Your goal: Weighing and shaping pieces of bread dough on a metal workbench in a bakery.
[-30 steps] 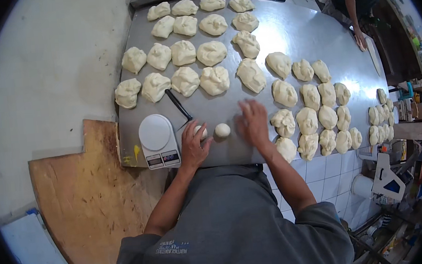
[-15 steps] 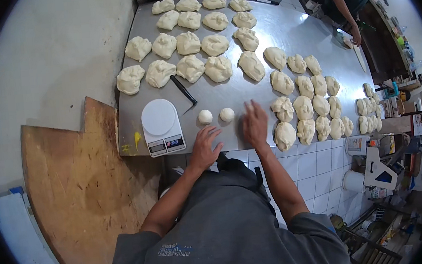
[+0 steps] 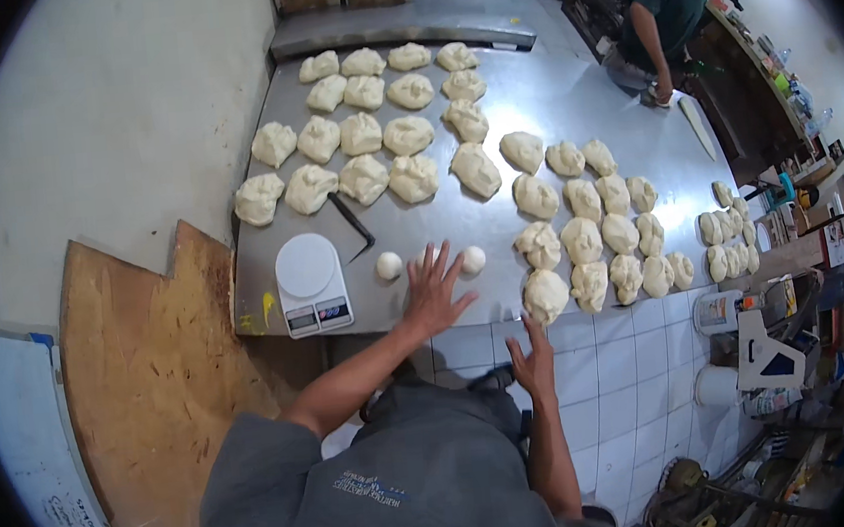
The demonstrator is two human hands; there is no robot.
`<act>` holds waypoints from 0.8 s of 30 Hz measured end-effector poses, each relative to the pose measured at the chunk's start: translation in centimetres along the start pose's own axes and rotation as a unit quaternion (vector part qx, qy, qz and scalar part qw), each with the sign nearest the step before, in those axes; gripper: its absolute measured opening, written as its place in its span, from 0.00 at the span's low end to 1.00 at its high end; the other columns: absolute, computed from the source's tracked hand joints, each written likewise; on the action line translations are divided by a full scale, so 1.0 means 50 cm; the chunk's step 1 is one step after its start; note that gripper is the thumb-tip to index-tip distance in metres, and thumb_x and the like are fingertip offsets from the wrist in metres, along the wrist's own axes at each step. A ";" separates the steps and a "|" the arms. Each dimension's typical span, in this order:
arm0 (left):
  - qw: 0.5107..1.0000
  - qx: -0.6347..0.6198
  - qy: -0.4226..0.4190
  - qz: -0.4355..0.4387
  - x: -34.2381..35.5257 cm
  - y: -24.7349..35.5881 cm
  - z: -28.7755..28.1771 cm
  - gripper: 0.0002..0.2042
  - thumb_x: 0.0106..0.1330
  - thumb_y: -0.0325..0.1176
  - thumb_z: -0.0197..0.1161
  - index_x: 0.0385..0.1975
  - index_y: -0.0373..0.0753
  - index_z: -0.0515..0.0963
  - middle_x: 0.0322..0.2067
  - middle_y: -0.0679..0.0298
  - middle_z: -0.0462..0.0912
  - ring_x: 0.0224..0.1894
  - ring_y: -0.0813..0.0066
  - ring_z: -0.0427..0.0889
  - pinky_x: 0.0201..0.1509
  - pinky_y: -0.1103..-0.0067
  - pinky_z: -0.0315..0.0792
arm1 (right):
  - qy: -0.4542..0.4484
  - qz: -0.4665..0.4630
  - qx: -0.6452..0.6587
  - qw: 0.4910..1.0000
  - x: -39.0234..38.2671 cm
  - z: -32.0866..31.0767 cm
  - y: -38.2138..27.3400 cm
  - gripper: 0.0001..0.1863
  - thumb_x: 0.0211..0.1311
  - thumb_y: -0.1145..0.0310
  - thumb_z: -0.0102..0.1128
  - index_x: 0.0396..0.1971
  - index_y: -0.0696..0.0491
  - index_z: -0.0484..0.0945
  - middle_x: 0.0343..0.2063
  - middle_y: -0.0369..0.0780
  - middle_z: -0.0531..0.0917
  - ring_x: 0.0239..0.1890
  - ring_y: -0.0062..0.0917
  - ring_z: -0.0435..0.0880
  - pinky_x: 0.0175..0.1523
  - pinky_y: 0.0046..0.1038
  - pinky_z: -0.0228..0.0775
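Note:
My left hand (image 3: 432, 295) reaches over the near edge of the steel table with fingers spread, between two small smooth dough balls. The right dough ball (image 3: 473, 259) lies at its fingertips; whether they touch it I cannot tell. Left of the hand rests the other dough ball (image 3: 389, 265). My right hand (image 3: 534, 359) hangs just in front of the table edge, thumb and fingers apart, holding nothing I can see. Nearest to it is a large rough dough lump (image 3: 546, 296). A black-handled tool with a thin bent end (image 3: 353, 221) lies beyond the left ball.
A white kitchen scale (image 3: 307, 264) stands at the table's left. Several rows of dough lumps (image 3: 414, 179) cover the far left and the right side (image 3: 587, 239). Another person (image 3: 667, 26) works at the far right, near a long pale blade (image 3: 697, 127). A wooden board (image 3: 150, 368) stands at left.
My left hand has moved right and forward, toward the right ball. My right hand has drawn back off the table. The right ball sits farther from the left one. The view has tilted up.

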State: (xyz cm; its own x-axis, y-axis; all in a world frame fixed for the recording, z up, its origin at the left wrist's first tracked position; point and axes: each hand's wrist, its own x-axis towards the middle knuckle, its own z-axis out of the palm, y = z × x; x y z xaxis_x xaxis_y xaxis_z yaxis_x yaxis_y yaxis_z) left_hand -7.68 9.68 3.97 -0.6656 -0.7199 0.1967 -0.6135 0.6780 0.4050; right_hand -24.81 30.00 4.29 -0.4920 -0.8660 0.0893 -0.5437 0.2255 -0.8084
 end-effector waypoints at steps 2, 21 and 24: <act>0.995 -0.082 0.032 0.053 -0.030 0.029 -0.021 0.33 0.69 0.43 0.70 0.72 0.37 0.73 0.71 0.49 0.72 0.72 0.47 0.71 0.75 0.54 0.63 | -0.005 0.078 0.024 0.997 -0.057 -0.057 0.038 0.29 0.66 0.70 0.69 0.67 0.61 0.77 0.58 0.53 0.85 0.56 0.45 0.87 0.62 0.39 0.79; 0.745 -0.517 -0.286 0.310 0.129 0.933 -0.017 0.20 0.70 0.26 0.71 0.62 0.38 0.82 0.56 0.59 0.87 0.52 0.64 0.85 0.58 0.73 0.78 | -0.013 0.141 0.016 0.990 -0.228 -0.592 0.388 0.30 0.68 0.64 0.66 0.69 0.56 0.76 0.64 0.48 0.83 0.61 0.45 0.84 0.64 0.39 0.76; 0.700 -0.546 -0.322 0.329 0.164 1.073 -0.108 0.19 0.72 0.28 0.70 0.62 0.36 0.82 0.56 0.59 0.86 0.54 0.65 0.85 0.61 0.70 0.78 | 0.011 0.177 0.036 0.983 -0.263 -0.613 0.434 0.30 0.69 0.63 0.66 0.69 0.55 0.76 0.63 0.48 0.83 0.60 0.44 0.84 0.64 0.39 0.76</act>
State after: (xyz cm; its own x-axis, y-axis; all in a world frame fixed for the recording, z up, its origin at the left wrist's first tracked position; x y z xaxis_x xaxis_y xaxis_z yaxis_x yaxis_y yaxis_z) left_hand -43.78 39.35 32.13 -0.9206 0.1493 0.3609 0.3727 0.0602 0.9260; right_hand -50.98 59.95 3.42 -0.6564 -0.7290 -0.1942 -0.2860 0.4787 -0.8301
